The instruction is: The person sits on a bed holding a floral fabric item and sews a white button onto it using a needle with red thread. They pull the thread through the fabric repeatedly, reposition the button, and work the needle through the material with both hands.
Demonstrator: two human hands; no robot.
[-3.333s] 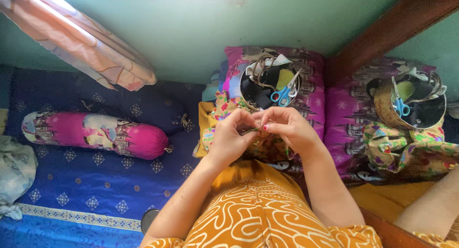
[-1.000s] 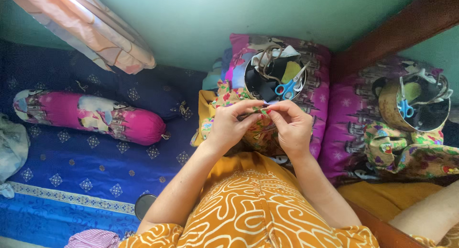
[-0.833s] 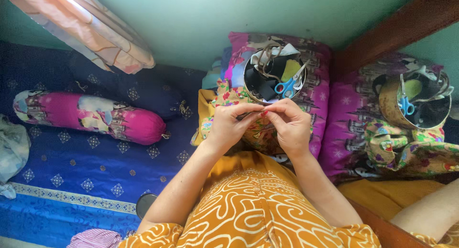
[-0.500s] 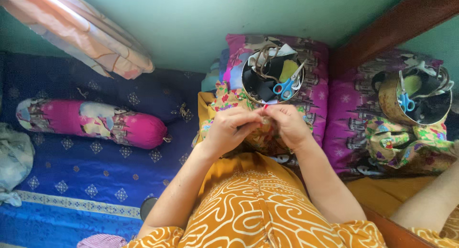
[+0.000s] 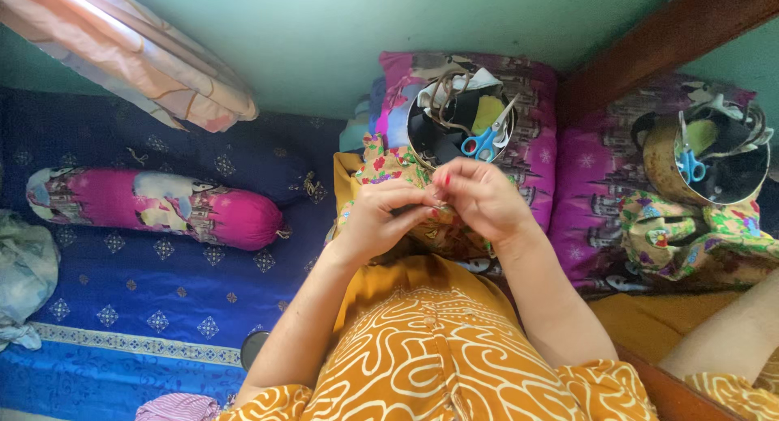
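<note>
My left hand [image 5: 380, 220] and my right hand [image 5: 480, 197] meet over my lap, fingertips pinched together on a piece of yellow floral cloth [image 5: 388, 168]. The exact spot they pinch is too small to make out. Just beyond my hands a round black tin [image 5: 425, 132] rests on a purple pillow [image 5: 537, 145]; it holds blue-handled scissors [image 5: 485, 139], cord and scraps.
A pink bolster [image 5: 154, 207] lies on the blue patterned mattress [image 5: 122, 315] at left. A rolled striped curtain [image 5: 138, 57] hangs upper left. At right a mirror with a wooden frame [image 5: 657, 32] repeats the tin, scissors and cloth. A grey bundle [image 5: 23, 275] sits far left.
My hands stayed together on the cloth, with small finger shifts; the right hand's fingers now curl over the left's. The view drifted slightly.
</note>
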